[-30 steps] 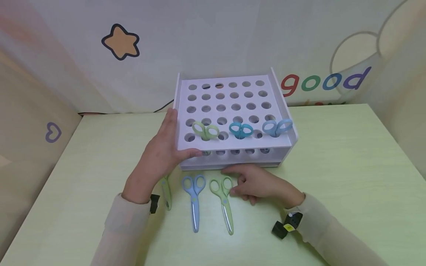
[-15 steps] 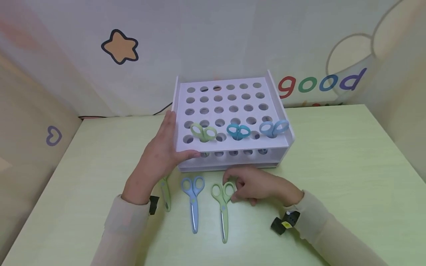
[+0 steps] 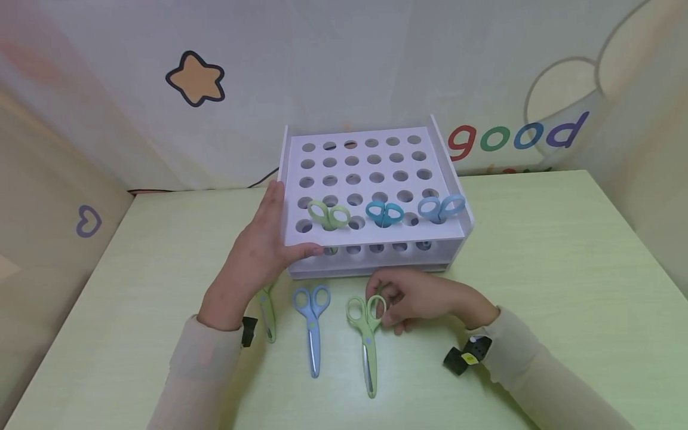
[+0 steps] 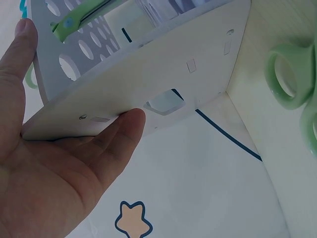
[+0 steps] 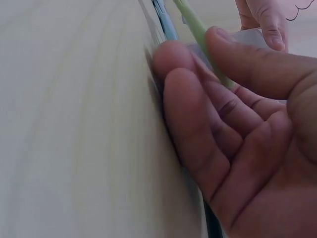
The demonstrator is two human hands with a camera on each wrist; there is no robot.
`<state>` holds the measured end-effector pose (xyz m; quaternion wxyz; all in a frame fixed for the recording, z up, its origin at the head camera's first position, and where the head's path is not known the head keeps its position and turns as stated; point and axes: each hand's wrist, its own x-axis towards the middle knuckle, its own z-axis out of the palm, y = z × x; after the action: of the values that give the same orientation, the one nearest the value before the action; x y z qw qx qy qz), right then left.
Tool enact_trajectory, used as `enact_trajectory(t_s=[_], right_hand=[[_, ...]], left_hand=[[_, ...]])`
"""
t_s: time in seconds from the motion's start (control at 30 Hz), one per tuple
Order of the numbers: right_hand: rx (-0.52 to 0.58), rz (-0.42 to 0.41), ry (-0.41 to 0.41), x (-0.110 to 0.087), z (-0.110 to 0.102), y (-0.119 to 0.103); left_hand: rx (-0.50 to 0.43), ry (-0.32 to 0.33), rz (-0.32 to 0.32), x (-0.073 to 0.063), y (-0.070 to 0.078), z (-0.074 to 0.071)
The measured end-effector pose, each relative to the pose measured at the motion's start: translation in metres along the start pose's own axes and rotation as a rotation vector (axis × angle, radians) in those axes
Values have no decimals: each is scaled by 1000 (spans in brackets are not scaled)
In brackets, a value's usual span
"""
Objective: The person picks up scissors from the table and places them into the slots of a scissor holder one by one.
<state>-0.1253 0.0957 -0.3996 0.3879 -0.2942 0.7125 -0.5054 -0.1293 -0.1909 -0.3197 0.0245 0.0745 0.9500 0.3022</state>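
Observation:
My left hand holds the left side of a white rack with round holes. Its thumb lies on the front edge, its fingers along the outer wall. My right hand pinches the right handle loop of green scissors, whose blades point toward me; in the right wrist view, thumb and fingers meet round the green handle. To the left lie blue scissors and a second green pair, partly covered by my left hand. Green, teal and light blue scissors stand in the rack's front row.
A pale wooden table carries everything. Behind the rack is a light wall covering with a star and coloured letters. A dark cable runs along the table's back edge. Each wrist bears a small black device.
My right index finger has curled in and the right hand now pinches the green scissors, which have shifted slightly right and toward me. The left hand keeps its place on the rack.

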Motion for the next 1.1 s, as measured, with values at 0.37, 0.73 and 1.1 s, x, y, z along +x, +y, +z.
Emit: enact_trajectory(t_s=[0.37,0.73,1.1], right_hand=[[162,-158,5,-1,-4,-1],[137,-206,67,-5,-1,-14],[103,-232,372,-12,6,-39]], left_hand=[[1,9,7,0,0,0],[-9,8,7,1,1,0],[-14,3,8,0,2,-1]])
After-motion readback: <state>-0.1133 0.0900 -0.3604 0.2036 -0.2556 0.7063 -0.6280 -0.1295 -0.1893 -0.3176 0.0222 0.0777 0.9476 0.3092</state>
